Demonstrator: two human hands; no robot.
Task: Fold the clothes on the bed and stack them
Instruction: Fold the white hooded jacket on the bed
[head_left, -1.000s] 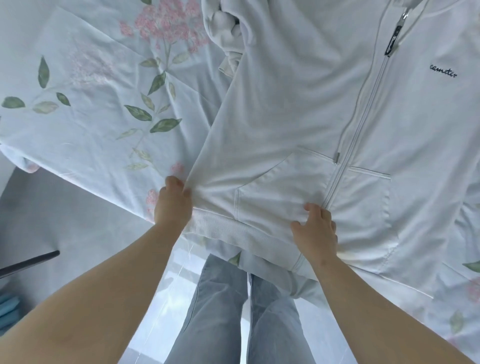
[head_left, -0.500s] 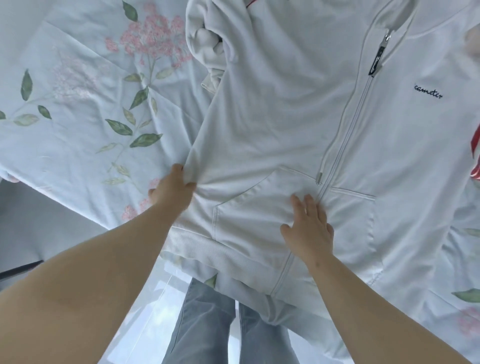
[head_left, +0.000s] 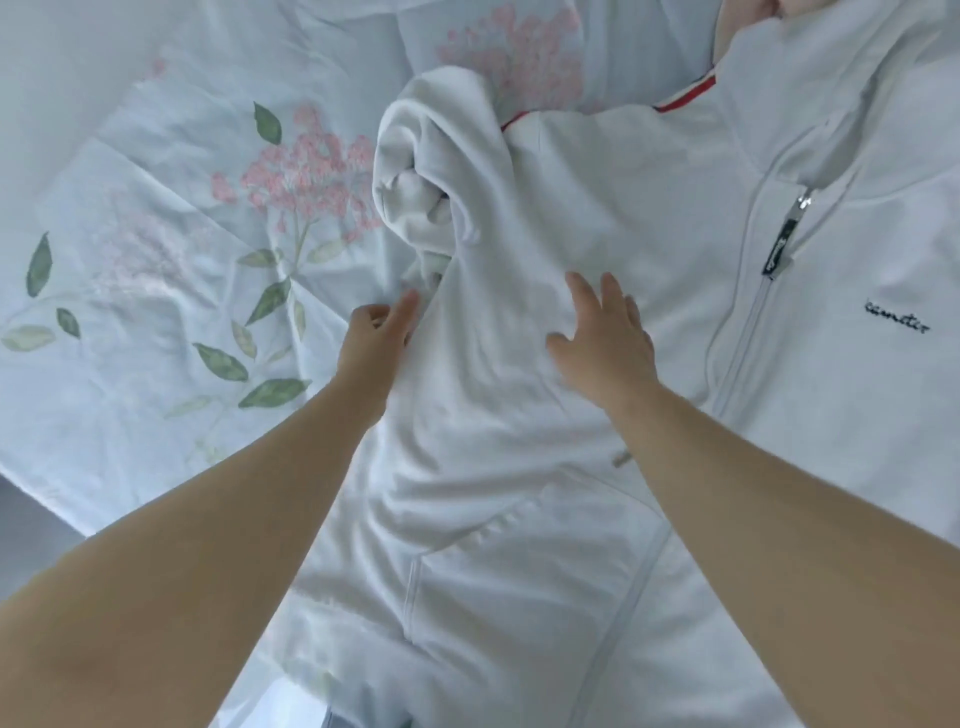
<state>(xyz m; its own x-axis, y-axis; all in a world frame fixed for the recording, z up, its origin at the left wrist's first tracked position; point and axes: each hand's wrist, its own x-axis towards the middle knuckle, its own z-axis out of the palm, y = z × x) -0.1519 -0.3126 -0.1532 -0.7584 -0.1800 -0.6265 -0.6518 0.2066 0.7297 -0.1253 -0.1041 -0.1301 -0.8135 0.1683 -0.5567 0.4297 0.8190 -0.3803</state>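
White zip jacket (head_left: 597, 218) lies front up across the centre and right of the frame, on a flowered bedsheet (head_left: 156, 249). Its sleeve (head_left: 431, 166) is bunched in a roll at upper centre. The right hand (head_left: 605, 338) presses flat on the chest, fingers straight and spread. The left hand (head_left: 376, 332) is at the jacket's side edge with one finger out; I can't tell whether it grips the cloth.

Pale sheet (head_left: 130, 389) with pink flowers, green leaves; grey floor (head_left: 23, 530) beside it.
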